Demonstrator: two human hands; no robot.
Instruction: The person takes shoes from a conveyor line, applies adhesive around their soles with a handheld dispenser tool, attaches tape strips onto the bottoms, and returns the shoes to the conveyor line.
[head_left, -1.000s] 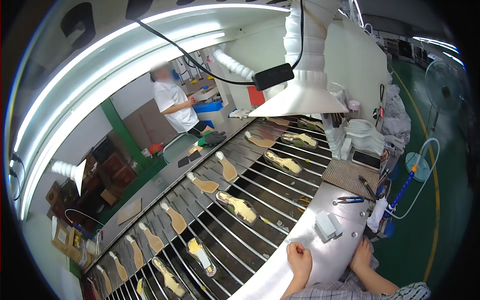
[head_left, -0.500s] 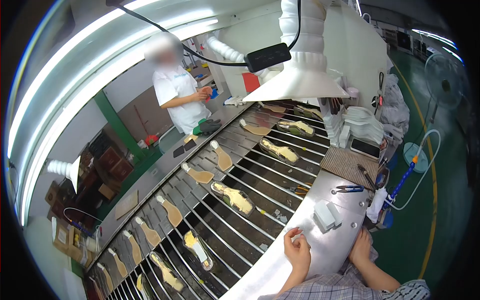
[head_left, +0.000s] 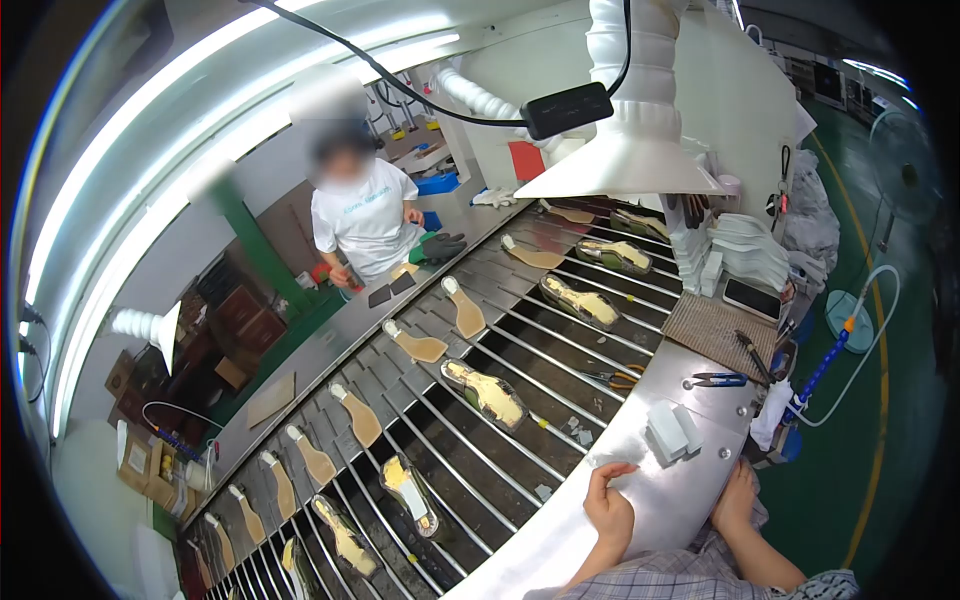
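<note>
My left hand [head_left: 609,507] hovers over the shiny metal bench top [head_left: 560,535], fingers loosely curved with a gap between index finger and thumb. Nothing shows in it. At the bench's rounded edge rests my right hand [head_left: 735,500]; its fingertips are mostly hidden. Just beyond both hands lie small pale grey blocks [head_left: 672,432], closest to the left hand. Blue-handled nippers [head_left: 720,380] sit farther up the bench. Across the rack of metal rods [head_left: 520,455], shoe lasts with uppers [head_left: 485,393] lie sole-up, and tan insoles [head_left: 414,342] line the far side.
A phone [head_left: 751,298] and dark pliers [head_left: 752,352] are on a ribbed mat [head_left: 700,325]. Orange-handled pliers [head_left: 625,377] lie among the rods. Overhead hangs a white exhaust hood [head_left: 620,165]. A co-worker [head_left: 365,220] stands across the line; a blue hose [head_left: 815,372] rises at right.
The view has shifted, moving the scene right. My left fingers have drawn closer together. Across the line, the co-worker has turned and lowered one hand toward the far table.
</note>
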